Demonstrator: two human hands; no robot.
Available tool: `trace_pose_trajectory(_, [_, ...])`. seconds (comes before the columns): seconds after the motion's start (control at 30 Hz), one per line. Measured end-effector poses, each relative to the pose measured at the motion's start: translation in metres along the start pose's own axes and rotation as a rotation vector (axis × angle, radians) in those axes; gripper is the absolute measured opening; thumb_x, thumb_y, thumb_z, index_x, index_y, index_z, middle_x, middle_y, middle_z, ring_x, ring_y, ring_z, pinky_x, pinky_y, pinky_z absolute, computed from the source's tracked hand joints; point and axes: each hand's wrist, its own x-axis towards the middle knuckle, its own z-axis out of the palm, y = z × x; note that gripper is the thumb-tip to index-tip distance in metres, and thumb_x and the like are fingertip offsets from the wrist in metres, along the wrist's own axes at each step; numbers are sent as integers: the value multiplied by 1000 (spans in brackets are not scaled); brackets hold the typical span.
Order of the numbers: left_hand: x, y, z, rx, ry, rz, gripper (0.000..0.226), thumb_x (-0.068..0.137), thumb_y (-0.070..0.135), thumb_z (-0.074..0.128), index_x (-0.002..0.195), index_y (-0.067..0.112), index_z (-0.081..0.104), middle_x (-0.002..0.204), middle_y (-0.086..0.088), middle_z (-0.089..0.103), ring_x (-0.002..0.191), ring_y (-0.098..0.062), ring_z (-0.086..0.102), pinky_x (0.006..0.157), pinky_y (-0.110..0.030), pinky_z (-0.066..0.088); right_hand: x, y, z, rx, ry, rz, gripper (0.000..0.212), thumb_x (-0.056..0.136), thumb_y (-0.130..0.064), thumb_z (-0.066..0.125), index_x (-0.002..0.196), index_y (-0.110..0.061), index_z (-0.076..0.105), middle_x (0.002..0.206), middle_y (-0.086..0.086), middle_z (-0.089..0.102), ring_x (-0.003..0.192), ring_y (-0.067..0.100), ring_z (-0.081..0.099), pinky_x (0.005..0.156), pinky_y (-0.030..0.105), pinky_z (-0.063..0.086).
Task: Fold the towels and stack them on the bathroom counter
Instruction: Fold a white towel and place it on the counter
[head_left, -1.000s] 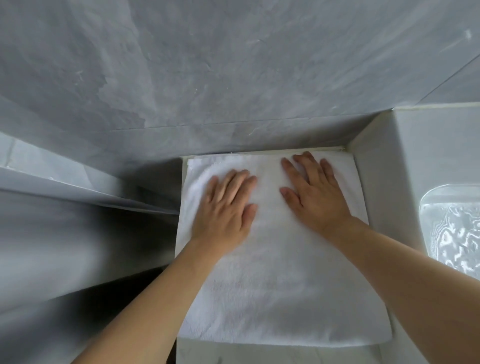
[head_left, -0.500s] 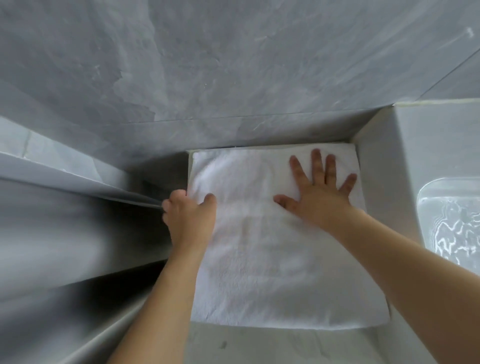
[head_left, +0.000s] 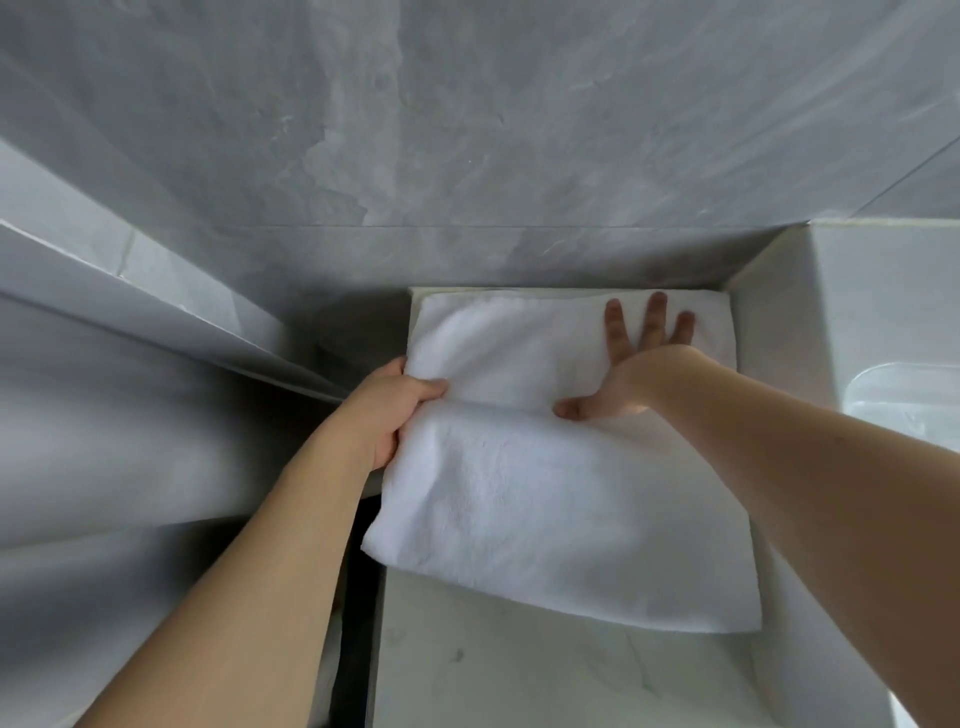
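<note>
A white towel (head_left: 545, 499) lies on the pale marble bathroom counter (head_left: 545, 675), pushed up against the grey back wall. My left hand (head_left: 389, 410) grips the towel's left edge, thumb on top and fingers curled under it, and that side is raised off the counter. My right hand (head_left: 628, 369) presses flat on the towel's far right part with fingers spread. A crease runs across the towel between my two hands.
Grey marbled wall tiles (head_left: 467, 156) rise behind the counter. A white raised block (head_left: 857, 322) borders the counter on the right, with a clear glossy tray (head_left: 914, 405) on it. A dark gap (head_left: 358, 597) runs along the counter's left edge beside a grey ledge (head_left: 156, 322).
My left hand slid from the towel's top to its left edge, took hold of it and lifted that side. My right hand shifted toward the far right corner, still pressing.
</note>
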Motion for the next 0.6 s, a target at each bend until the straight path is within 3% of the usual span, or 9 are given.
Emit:
trace_pose_trajectory(0.07, [5,-4,0,168,33,54,38,88,21,74,122,21,58,107,1,68,92,-19,68,62,-29,55,0,8,6,48,9,-39,149,39,-100,50,132,-38,-47,139,6,-57,133,44,-42,112,70,0])
trace_pose_trajectory(0.17, [10,-8,3,340,120,197,42,78,47,77,109,22,64,101,3,70,88,-17,69,74,-36,58,6,17,26,142,136,-113,134,37,-106,28,133,-45,-44,139,-1,-57,132,35,-47,103,71,-17])
trace_pose_trajectory(0.27, [12,-15,9,290,255,243,29,84,44,66,90,16,60,88,-5,65,72,-18,61,62,-34,51,11,22,50,220,394,-194,100,63,-96,1,146,-45,-26,154,0,-39,140,30,-37,106,65,-23])
trace_pose_trajectory(0.33, [14,-23,16,436,415,333,23,92,35,57,83,18,44,80,-1,53,65,-18,49,55,-31,37,11,22,65,188,600,-208,77,87,-75,0,153,-38,-11,161,3,-23,146,29,-24,113,62,-13])
trace_pose_trajectory(0.43, [10,-31,31,788,611,469,19,100,33,51,100,17,40,85,-3,59,69,-21,55,55,-33,36,14,19,68,162,700,-189,65,97,-58,8,156,-32,-3,163,7,-15,148,31,-17,117,59,-8])
trace_pose_trajectory(0.5, [12,-31,41,1012,758,573,34,94,26,56,122,14,44,109,-11,60,94,-31,57,75,-42,43,17,21,66,173,676,-198,65,98,-57,15,156,-33,-4,162,6,-17,147,30,-20,116,59,-12])
trace_pose_trajectory(0.53, [14,-28,47,1105,807,680,46,88,26,58,131,13,45,120,-13,56,105,-34,53,86,-46,39,19,23,63,198,653,-210,66,98,-58,19,156,-33,-2,162,5,-18,147,30,-22,115,59,-14])
trace_pose_trajectory(0.6, [18,-24,61,1188,706,975,53,87,30,56,137,14,48,132,-14,51,117,-35,48,97,-47,35,20,25,57,261,597,-229,68,96,-58,29,155,-35,2,162,3,-19,146,29,-24,112,60,-18])
